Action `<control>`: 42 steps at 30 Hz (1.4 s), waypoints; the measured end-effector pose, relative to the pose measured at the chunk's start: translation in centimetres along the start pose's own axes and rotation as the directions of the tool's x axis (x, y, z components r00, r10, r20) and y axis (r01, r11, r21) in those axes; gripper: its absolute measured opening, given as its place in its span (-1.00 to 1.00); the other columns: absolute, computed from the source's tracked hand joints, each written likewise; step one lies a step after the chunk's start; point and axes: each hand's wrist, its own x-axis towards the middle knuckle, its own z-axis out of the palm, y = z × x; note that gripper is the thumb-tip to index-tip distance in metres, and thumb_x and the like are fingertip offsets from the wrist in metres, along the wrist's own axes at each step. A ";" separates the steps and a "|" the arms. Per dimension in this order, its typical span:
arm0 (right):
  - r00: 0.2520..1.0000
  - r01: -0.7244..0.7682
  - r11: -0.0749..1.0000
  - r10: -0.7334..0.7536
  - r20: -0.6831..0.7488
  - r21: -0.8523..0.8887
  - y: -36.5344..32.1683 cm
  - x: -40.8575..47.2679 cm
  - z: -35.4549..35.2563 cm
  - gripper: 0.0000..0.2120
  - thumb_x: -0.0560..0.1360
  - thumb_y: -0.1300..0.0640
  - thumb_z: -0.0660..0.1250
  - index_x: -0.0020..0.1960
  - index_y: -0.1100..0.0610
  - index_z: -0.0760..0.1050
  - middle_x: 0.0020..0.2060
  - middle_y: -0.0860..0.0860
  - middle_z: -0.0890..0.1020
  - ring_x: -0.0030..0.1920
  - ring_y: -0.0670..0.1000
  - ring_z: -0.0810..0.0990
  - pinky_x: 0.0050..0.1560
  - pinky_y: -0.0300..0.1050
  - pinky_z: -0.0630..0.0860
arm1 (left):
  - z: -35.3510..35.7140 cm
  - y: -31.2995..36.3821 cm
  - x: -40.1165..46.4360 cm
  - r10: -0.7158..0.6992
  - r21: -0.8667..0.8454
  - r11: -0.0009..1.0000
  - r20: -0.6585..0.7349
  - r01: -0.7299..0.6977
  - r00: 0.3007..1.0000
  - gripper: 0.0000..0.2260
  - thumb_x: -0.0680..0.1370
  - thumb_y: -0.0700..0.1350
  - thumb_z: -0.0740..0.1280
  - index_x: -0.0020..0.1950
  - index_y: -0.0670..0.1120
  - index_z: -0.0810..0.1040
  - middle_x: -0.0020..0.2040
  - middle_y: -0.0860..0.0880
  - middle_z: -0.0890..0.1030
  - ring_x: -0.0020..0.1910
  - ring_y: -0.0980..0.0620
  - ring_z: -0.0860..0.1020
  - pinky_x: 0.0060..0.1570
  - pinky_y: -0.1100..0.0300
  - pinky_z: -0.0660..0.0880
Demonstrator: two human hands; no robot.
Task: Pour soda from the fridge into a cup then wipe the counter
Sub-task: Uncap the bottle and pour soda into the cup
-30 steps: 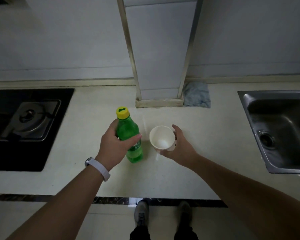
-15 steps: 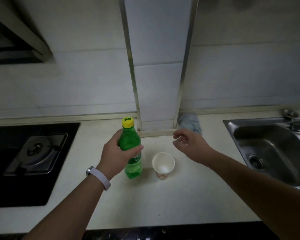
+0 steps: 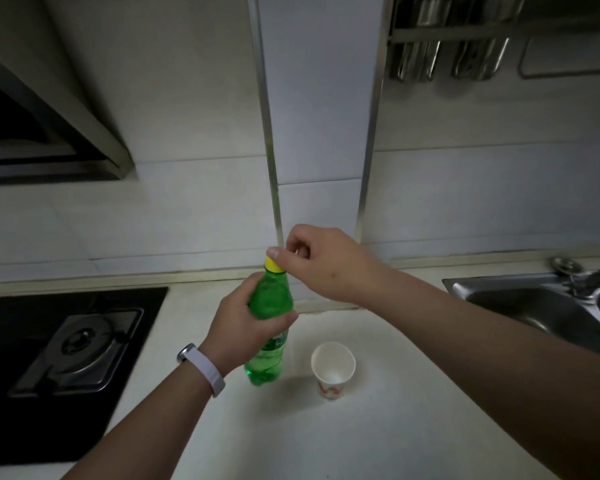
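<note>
Head view: green bottle (image 3: 271, 327) upright on the tabletop (image 3: 395, 427), base down, just left of the cup (image 3: 332, 368). Left hand (image 3: 246, 327) wrapped around the bottle's upper body, grip closed on it. Right hand (image 3: 321, 263) at the yellow cap (image 3: 274, 265), thumb and fingertips pinched narrow on it; cap not yet off. Looks nearly full, so probably fairly heavy; thin plastic likely to give under a hard squeeze, and smooth, maybe damp from the fridge. Best held at the waist below the shoulder, firm but not crushing, cap turned slowly against fizz. Paper cup empty, light, easily tipped; worth steadying low on its wall during the pour. Sink (image 3: 534, 306) to the right, stove (image 3: 77, 351) to the left.
</note>
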 end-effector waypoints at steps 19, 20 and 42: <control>0.965 0.137 0.903 -0.030 0.259 -0.407 -1.4 0.1 1.0 -0.48 0.55 -0.30 0.11 -0.16 0.16 0.43 -0.32 0.03 0.49 -0.33 -0.01 0.43 -0.38 -0.10 0.26 | -0.5 -1.6 -1.6 0.021 0.106 0.994 0.098 -0.032 0.995 -0.37 0.19 0.25 0.51 0.25 0.22 0.48 0.01 0.21 0.65 0.00 0.27 0.61 0.02 0.19 0.58; 0.962 0.159 0.902 -0.050 0.268 -0.400 -1.4 0.1 1.2 -0.50 0.55 -0.30 0.11 -0.16 0.15 0.43 -0.32 0.03 0.49 -0.31 0.00 0.44 -0.37 -0.09 0.28 | -0.6 -1.8 -1.7 0.025 0.111 0.993 0.098 -0.036 0.995 -0.35 0.20 0.24 0.51 0.27 0.19 0.49 0.02 0.20 0.65 0.01 0.26 0.61 0.03 0.19 0.58; 0.972 0.088 0.970 -0.034 0.234 -0.226 -1.0 -0.2 3.5 -0.72 0.57 -0.15 0.21 -0.04 0.06 0.49 -0.31 -0.07 0.52 -0.27 -0.09 0.47 -0.35 -0.14 0.29 | -2.3 -3.8 -1.8 0.011 0.311 0.948 0.188 -0.070 0.982 -0.35 0.22 0.31 0.47 0.27 0.17 0.47 -0.04 0.17 0.63 -0.08 0.14 0.61 -0.07 0.09 0.59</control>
